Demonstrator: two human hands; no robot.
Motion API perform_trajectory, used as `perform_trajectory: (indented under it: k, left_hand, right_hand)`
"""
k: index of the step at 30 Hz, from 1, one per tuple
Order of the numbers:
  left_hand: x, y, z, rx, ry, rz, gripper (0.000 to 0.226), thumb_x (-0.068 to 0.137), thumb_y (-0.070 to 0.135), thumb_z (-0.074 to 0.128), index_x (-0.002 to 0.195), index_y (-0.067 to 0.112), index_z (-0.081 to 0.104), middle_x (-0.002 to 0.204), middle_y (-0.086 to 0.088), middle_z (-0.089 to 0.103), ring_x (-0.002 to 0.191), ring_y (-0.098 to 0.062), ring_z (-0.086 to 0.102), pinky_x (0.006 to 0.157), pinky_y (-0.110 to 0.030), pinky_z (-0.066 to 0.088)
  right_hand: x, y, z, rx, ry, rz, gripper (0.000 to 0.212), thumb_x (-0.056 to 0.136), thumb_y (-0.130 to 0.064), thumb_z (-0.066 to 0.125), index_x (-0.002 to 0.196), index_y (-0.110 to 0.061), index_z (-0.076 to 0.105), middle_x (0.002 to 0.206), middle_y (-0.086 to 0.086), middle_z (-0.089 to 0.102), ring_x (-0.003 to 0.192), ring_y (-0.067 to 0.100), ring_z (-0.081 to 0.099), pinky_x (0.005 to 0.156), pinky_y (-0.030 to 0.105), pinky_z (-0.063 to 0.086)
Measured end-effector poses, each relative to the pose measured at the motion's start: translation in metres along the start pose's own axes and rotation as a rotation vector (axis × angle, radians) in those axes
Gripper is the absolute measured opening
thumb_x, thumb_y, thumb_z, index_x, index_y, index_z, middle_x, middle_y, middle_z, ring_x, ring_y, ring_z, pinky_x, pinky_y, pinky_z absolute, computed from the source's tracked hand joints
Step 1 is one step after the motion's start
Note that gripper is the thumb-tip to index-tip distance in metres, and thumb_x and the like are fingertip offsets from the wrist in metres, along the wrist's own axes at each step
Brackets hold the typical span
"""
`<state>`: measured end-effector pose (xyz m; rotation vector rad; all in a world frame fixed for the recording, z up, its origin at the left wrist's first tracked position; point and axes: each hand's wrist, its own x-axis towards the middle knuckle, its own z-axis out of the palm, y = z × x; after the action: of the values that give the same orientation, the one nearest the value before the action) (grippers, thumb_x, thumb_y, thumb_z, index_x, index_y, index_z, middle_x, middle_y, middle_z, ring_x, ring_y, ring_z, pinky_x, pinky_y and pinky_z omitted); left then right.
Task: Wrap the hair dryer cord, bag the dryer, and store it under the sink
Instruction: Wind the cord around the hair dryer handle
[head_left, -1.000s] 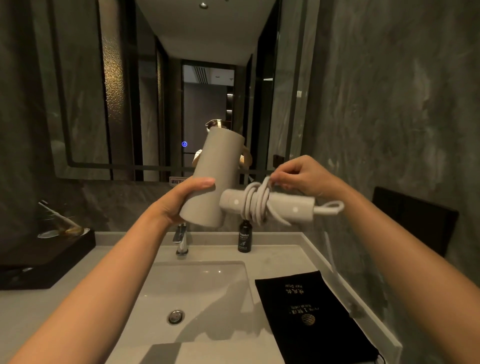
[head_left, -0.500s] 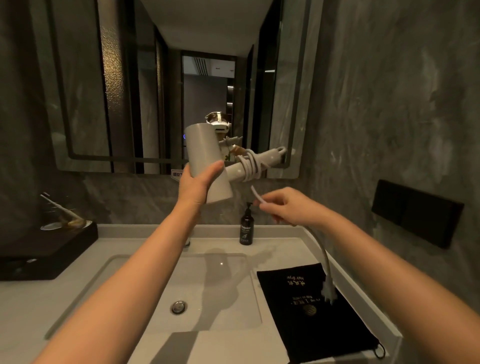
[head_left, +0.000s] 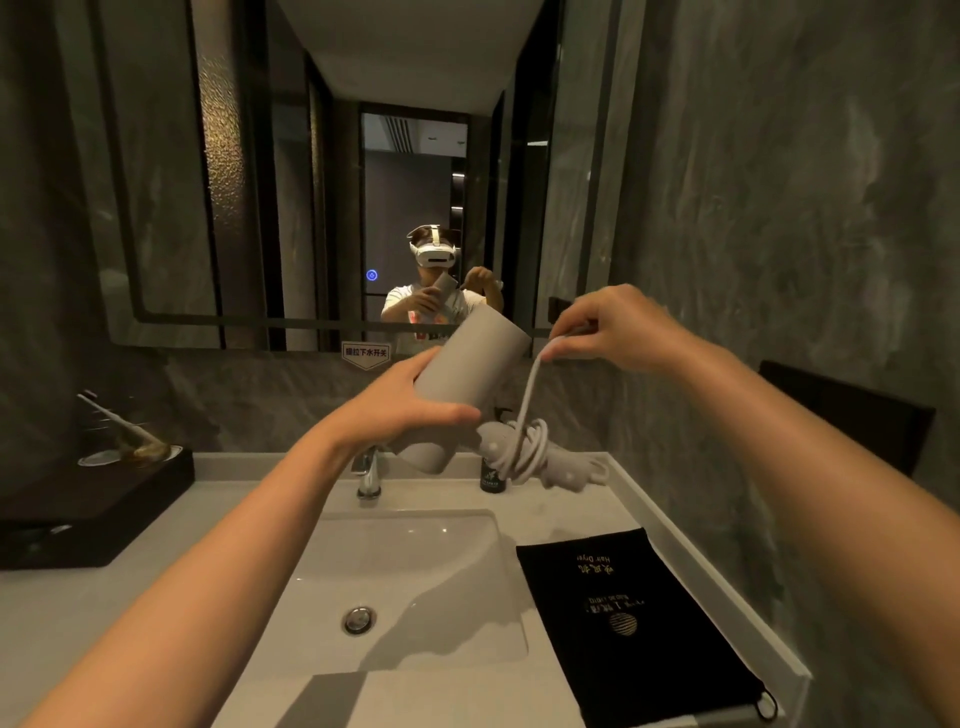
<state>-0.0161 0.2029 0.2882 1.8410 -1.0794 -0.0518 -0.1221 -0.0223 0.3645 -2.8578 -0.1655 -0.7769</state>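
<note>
My left hand (head_left: 415, 400) grips the barrel of the pale grey hair dryer (head_left: 467, 374) above the faucet, barrel tilted up to the right. The dryer's handle (head_left: 550, 462) points right and down, with several loops of white cord (head_left: 524, 447) wound around it. A straight stretch of that cord runs up to my right hand (head_left: 618, 332), which pinches it above the handle. The black hair dryer bag (head_left: 634, 629) lies flat on the counter right of the basin. The plug is not visible.
A white sink basin (head_left: 332, 582) with a chrome faucet (head_left: 368, 475) sits below the dryer. A small dark bottle (head_left: 491, 475) stands behind the handle. A dark tray (head_left: 88, 506) holds items at left. The mirror and a stone wall close in behind and right.
The dryer has come down from in front of the mirror to just above the faucet. My right hand rose from below the handle to above it, pulling the cord taut upward.
</note>
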Motion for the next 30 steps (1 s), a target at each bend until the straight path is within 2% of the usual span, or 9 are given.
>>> perform_trajectory:
  k: [5,10,12,14,18,21,23,26,30]
  left_hand:
    - [-0.010,0.006,-0.009,-0.275,-0.115,-0.044,0.055,0.052,0.039,0.072,0.102,0.032,0.050,0.100,-0.001,0.057,0.080,-0.010,0.062,0.059,-0.018,0.053]
    - [-0.007,-0.014,0.002,-0.738,0.108,-0.188,0.085,0.023,0.045,0.084,0.100,0.022,0.057,0.088,-0.006,0.063,0.071,-0.016,0.064,0.053,-0.026,0.056]
    - [-0.003,-0.017,0.011,-0.852,0.182,-0.174,0.080,0.029,0.043,0.084,0.101,0.021,0.058,0.087,-0.005,0.065,0.074,-0.017,0.064,0.055,-0.028,0.057]
    - [0.003,-0.020,0.020,-0.950,0.259,-0.158,0.077,0.036,0.041,0.087,0.105,0.019,0.058,0.087,-0.004,0.069,0.074,-0.015,0.067,0.059,-0.030,0.058]
    - [0.011,-0.032,0.033,-0.912,0.444,-0.153,0.062,0.068,0.034,0.070,0.123,0.018,0.048,0.101,-0.007,0.062,0.086,-0.019,0.063,0.065,-0.036,0.056]
    - [0.011,-0.042,0.036,-0.782,0.541,-0.141,0.061,0.064,0.038,0.073,0.118,0.025,0.048,0.108,-0.008,0.061,0.093,-0.021,0.062,0.076,-0.041,0.055]
    - [0.009,-0.046,0.039,-0.697,0.577,-0.143,0.066,0.058,0.043,0.076,0.115,0.027,0.048,0.105,-0.005,0.061,0.094,-0.020,0.062,0.080,-0.042,0.054]
    - [0.010,-0.050,0.046,-0.705,0.638,-0.169,0.064,0.065,0.040,0.075,0.120,0.024,0.045,0.106,-0.005,0.060,0.093,-0.020,0.061,0.082,-0.043,0.055]
    - [0.012,-0.054,0.053,-0.637,0.628,-0.159,0.062,0.075,0.034,0.075,0.127,0.023,0.043,0.110,-0.005,0.060,0.094,-0.018,0.062,0.074,-0.035,0.054]
  right_hand:
    - [-0.012,0.014,0.021,0.293,-0.095,0.087,0.018,0.070,-0.050,0.065,0.076,-0.036,0.072,0.079,0.011,0.070,0.072,0.031,0.061,0.064,0.036,0.049]
    - [-0.028,0.022,0.041,0.558,-0.133,0.222,0.013,0.087,-0.007,0.060,0.094,-0.015,0.069,0.084,0.001,0.067,0.070,0.007,0.060,0.072,0.022,0.056]
    - [-0.035,0.019,0.050,0.569,-0.132,0.280,0.012,0.091,-0.016,0.058,0.092,-0.025,0.066,0.069,-0.007,0.062,0.059,0.001,0.053,0.055,0.013,0.049]
    - [-0.039,0.013,0.056,0.592,-0.165,0.293,0.016,0.093,-0.021,0.055,0.100,-0.025,0.068,0.058,-0.007,0.056,0.049,0.003,0.046,0.046,0.015,0.039]
    - [-0.041,0.007,0.059,0.605,-0.149,0.344,0.022,0.094,-0.016,0.053,0.113,-0.012,0.065,0.067,0.003,0.054,0.053,0.010,0.049,0.049,0.022,0.046]
    - [-0.044,0.009,0.056,0.840,-0.058,0.398,0.031,0.093,-0.007,0.053,0.123,-0.013,0.057,0.072,0.004,0.061,0.052,0.008,0.053,0.050,0.021,0.050]
    - [-0.047,0.010,0.053,0.932,0.005,0.429,0.022,0.092,-0.004,0.053,0.113,-0.008,0.060,0.077,0.008,0.064,0.054,0.011,0.057,0.052,0.023,0.053]
    - [-0.048,0.008,0.055,0.904,0.041,0.388,0.012,0.091,-0.004,0.055,0.101,-0.005,0.063,0.082,0.011,0.067,0.063,0.015,0.061,0.058,0.025,0.056]
    - [-0.047,0.003,0.063,0.840,0.039,0.243,0.023,0.087,-0.005,0.061,0.110,-0.006,0.062,0.085,0.004,0.067,0.074,0.008,0.066,0.069,0.019,0.056]
